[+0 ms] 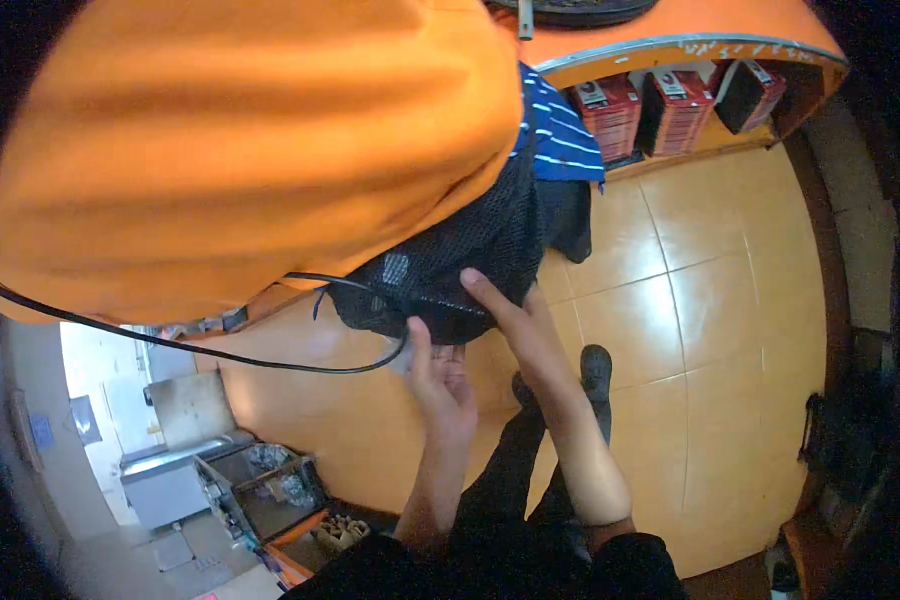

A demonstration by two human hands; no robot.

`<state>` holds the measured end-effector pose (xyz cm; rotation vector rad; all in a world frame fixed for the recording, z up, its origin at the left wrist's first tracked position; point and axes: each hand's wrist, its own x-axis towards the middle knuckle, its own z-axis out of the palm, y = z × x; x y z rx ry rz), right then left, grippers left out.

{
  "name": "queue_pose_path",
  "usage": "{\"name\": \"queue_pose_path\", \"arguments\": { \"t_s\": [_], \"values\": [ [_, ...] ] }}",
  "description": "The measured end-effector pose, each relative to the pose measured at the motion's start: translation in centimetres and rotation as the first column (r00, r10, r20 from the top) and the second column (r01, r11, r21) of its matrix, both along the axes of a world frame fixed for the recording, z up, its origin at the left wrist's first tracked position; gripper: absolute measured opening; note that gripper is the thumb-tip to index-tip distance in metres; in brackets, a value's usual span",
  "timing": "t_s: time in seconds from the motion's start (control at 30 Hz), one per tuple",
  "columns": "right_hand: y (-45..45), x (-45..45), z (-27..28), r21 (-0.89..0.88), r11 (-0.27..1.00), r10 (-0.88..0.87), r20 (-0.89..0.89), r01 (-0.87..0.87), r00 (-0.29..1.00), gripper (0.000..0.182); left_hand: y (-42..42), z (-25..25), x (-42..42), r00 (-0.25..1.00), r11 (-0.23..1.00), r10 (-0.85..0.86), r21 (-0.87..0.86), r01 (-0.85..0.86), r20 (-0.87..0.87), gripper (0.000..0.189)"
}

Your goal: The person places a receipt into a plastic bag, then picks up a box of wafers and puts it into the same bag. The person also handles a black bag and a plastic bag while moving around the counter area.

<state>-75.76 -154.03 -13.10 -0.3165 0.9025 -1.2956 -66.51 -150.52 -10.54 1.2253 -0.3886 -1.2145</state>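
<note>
Another person's back in an orange shirt (270,142) fills the upper left. Below the shirt hangs a black mesh pouch or garment (480,225), with a pale rectangular thing showing through the mesh. My left hand (442,375) is at the lower edge of the mesh, thumb up in front and fingers partly behind it; a whitish translucent thing shows beside the thumb. The thumb of my right hand (506,307) lies on the front of the mesh; its other fingers are hidden. A black cable (270,360) loops from the far left to the mesh by my left thumb.
An orange counter (690,26) with a metal edge curves across the upper right, holding stacks of red boxes (615,120) beneath. A blue striped cloth (566,142) hangs beside the mesh. Tiled floor (645,322) lies below. Open compartments (274,495) and a white cabinet (166,491) stand lower left.
</note>
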Motion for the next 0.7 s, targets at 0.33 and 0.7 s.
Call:
{"name": "queue_pose_path", "arguments": {
  "t_s": [0.33,0.7],
  "values": [
    [-0.4,-2.8,0.2,0.133,0.981,0.115,0.183,-0.14,0.976,0.028,-0.8,-0.5,0.2,0.997,0.997,0.022,0.079,-0.016,-0.077,0.036],
    [-0.6,-4.6,-0.2,0.175,0.98,0.07,0.119,-0.09,0.99,0.026,-0.4,0.0,-2.8,0.999,1.0,0.005,-0.001,-0.005,-0.038,0.022]
  ]
}}
